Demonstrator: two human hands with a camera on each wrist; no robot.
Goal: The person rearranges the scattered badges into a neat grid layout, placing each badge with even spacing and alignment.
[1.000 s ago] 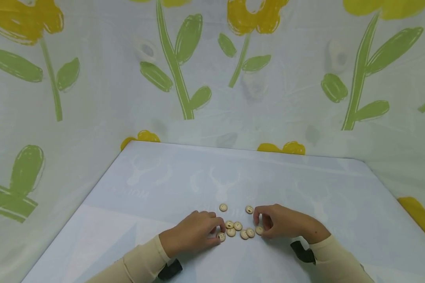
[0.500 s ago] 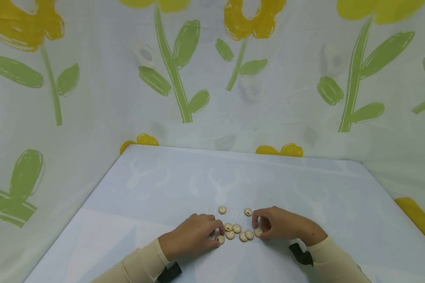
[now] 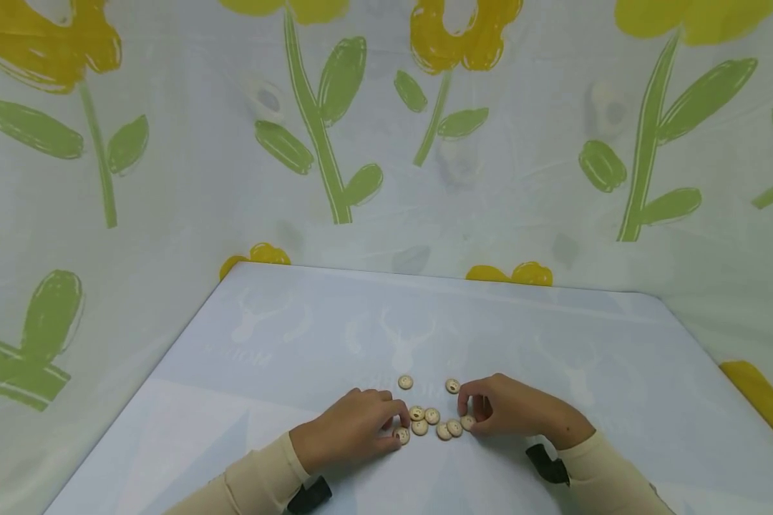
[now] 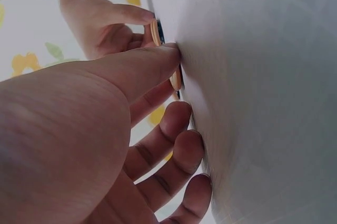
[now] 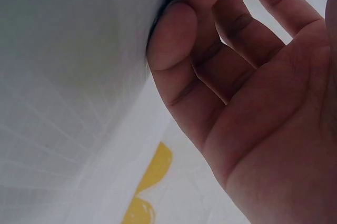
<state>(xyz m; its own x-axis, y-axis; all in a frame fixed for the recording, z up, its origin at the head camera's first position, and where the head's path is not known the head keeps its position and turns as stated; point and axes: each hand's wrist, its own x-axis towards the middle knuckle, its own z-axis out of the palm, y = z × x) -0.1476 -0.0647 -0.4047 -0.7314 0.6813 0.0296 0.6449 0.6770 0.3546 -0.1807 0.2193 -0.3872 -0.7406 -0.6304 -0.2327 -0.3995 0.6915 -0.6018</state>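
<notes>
1. Two hands work low over the white table (image 3: 541, 329); nearest are the beige left sleeve (image 3: 251, 473) and the beige right sleeve (image 3: 608, 472), both resting low in the scene.

2. The left hand (image 3: 353, 425) pinches the left end button (image 3: 401, 435), pale and round, between thumb and forefinger. Its other fingers are bent, and in the left wrist view their tips come close to the table.

3. The right hand (image 3: 518, 409) pinches the right end button (image 3: 467, 423) in a similar way. The right wrist view shows only bent fingers, no button.

4. Between the hands, three clustered buttons (image 3: 419, 428) lie at left and two paired buttons (image 3: 454, 428) at right, with a small gap separating these groups. Whether the right end button touches the pair, I cannot tell.

5. I judge that the step in hand is the fine placing of both end buttons. The next move would call for gentle release, so that the neighbours are not pushed.

6. Farther, the far left button (image 3: 405, 382) and the far right button (image 3: 452, 386) lie well apart; the latter is just beside the right forefinger.

7. Farthest, behind the table, hangs flower-printed cloth (image 3: 193, 164).
</notes>
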